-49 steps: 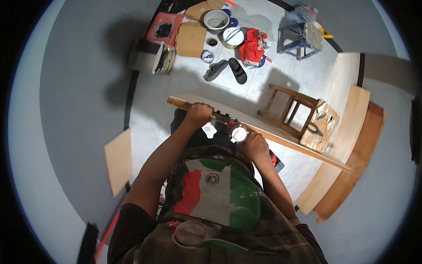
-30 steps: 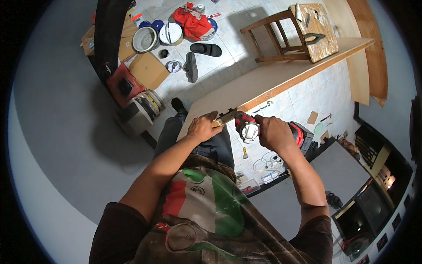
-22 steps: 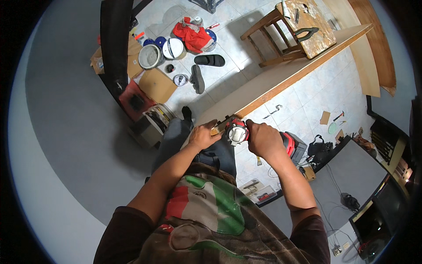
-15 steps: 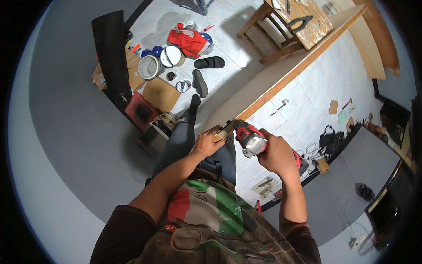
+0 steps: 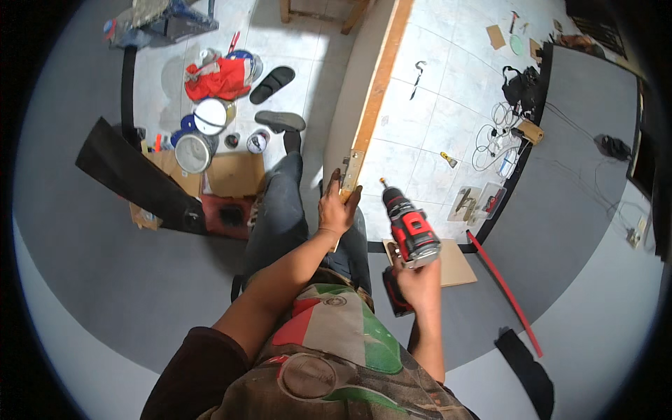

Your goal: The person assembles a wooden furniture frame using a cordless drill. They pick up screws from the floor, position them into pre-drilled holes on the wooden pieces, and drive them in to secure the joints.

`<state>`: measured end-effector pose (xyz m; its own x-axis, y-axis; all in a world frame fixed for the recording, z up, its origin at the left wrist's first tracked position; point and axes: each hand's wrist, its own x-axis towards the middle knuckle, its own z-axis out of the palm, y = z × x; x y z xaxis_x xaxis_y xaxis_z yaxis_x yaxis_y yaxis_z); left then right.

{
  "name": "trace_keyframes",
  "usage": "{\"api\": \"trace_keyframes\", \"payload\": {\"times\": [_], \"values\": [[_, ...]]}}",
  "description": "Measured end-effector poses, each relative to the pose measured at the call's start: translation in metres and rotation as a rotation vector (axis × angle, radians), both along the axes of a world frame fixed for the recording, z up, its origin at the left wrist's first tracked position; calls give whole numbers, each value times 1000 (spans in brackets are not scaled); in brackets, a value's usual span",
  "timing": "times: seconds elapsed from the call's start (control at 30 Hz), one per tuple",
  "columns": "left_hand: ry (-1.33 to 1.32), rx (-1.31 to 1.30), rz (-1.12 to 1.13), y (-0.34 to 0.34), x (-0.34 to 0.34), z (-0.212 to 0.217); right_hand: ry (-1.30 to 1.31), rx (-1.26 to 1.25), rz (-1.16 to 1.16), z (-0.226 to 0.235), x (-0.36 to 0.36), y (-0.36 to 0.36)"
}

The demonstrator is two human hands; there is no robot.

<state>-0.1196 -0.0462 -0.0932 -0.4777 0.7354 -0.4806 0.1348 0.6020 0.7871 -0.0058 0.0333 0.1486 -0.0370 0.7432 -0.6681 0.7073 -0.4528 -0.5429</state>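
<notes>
A door panel [image 5: 358, 91] stands on edge between my legs, its bare wooden edge facing up. Set into that edge is a metal lock plate [image 5: 353, 166]. My left hand [image 5: 337, 212] is closed round the door edge just below the plate, thumb on one side and fingers on the other. My right hand [image 5: 418, 283] grips a red and black cordless drill [image 5: 414, 229] by its handle. The drill's tip, with a small orange-coloured bit, points up and away, to the right of the door and apart from it.
Left of the door lie dark sandals [image 5: 280, 120], a white bucket [image 5: 193, 152], a red cloth [image 5: 218, 78] and cardboard [image 5: 238, 175]. On the right floor are a clamp-like tool [image 5: 418, 78], a yellow-handled scraper [image 5: 449, 159], cables [image 5: 490, 136] and a long red bar [image 5: 505, 294].
The drill has come away from the door edge, back and to the right, uncovering the lock plate. My left hand stays on the door, and the view has turned.
</notes>
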Motion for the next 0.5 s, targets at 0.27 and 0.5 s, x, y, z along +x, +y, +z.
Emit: {"api": "trace_keyframes", "payload": {"times": [0.27,0.5], "values": [[86,-1,-16,11,-9,6,27,32,-75,16,1,-46],[-69,-96,-162,13,-22,12,-28,41,-79,28,-2,-27]]}}
